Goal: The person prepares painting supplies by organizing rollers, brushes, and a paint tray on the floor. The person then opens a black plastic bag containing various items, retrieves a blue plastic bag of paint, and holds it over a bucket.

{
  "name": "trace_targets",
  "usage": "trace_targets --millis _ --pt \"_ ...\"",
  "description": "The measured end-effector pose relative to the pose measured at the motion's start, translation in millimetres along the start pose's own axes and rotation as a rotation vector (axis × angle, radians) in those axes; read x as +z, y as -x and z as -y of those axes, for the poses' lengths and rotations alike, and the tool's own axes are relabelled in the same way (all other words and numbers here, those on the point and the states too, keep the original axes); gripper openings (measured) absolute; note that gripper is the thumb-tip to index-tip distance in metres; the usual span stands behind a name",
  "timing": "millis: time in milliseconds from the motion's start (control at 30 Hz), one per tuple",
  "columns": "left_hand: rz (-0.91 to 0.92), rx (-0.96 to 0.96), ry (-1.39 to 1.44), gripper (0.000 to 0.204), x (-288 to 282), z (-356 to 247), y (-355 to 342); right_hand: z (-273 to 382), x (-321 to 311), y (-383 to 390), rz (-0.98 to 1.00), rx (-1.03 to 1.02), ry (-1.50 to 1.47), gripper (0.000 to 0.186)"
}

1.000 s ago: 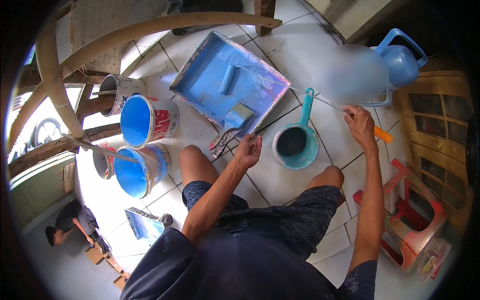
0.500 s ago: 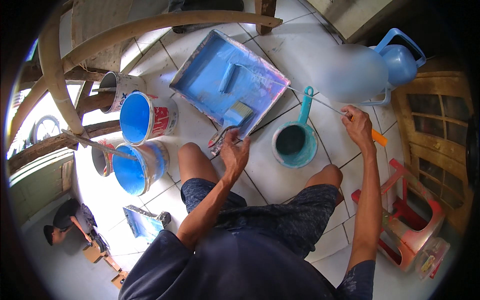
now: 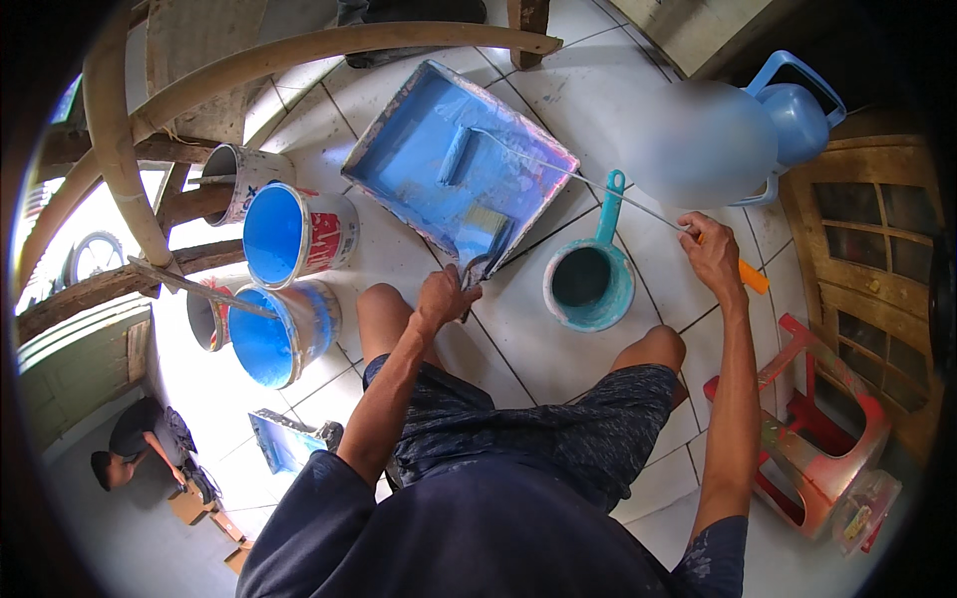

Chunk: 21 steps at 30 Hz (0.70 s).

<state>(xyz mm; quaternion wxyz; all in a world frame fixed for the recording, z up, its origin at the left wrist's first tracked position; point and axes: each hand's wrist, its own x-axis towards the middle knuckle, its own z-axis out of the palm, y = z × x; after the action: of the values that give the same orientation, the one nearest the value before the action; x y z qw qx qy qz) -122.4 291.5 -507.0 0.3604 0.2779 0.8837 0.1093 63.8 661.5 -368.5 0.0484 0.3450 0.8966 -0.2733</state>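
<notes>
My right hand [image 3: 713, 249] is closed round the orange handle [image 3: 755, 278] of a small paint roller. Its long wire runs left over the tray rim to the blue-coated roller head [image 3: 456, 156], which lies in the tray. That large paint tray [image 3: 369, 145] is smeared with blue paint. At its near corner, my left hand [image 3: 444, 297] is closed on the handle of a wide, flat paintbrush [image 3: 485, 227]. The brush's pale bristles rest in the tray; its handle is partly hidden by my fingers. Between my hands stands a teal dipper [image 3: 620, 274] with dark contents.
Buckets with blue paint, one upper [image 3: 327, 234] and one lower [image 3: 317, 324], stand at left beside bamboo poles [image 3: 329, 42]. A smaller tray [image 3: 279, 439] lies nearer. At right are a red stool [image 3: 847, 439] and a wooden cabinet [image 3: 867, 214]. Another person [image 3: 135, 439] sits far left.
My left hand has moved slightly left and down and closed on the paintbrush handle; before, its fingers were apart beside it. My right hand and the roller have hardly moved.
</notes>
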Motion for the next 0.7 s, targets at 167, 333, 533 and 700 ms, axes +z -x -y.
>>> trace_targets --millis 167,333,533,700 --pt "-0.054 -0.102 0.075 0.064 20.0 -20.8 12.5 -5.9 0.5 -2.0 0.001 -0.009 -0.011 0.016" --pt "-0.731 0.073 -0.200 0.056 7.7 -57.8 33.0 -3.8 -3.1 0.8 0.003 0.019 0.006 0.017" --pt "-0.025 -0.354 1.448 0.030 28.5 -82.5 -8.0 7.2 -8.7 -1.8 0.037 0.017 0.005 0.018" --pt "0.311 -0.903 2.250 0.027 41.0 -96.2 -62.0 6.0 -11.4 -4.2 0.026 -0.004 -0.042 0.016"
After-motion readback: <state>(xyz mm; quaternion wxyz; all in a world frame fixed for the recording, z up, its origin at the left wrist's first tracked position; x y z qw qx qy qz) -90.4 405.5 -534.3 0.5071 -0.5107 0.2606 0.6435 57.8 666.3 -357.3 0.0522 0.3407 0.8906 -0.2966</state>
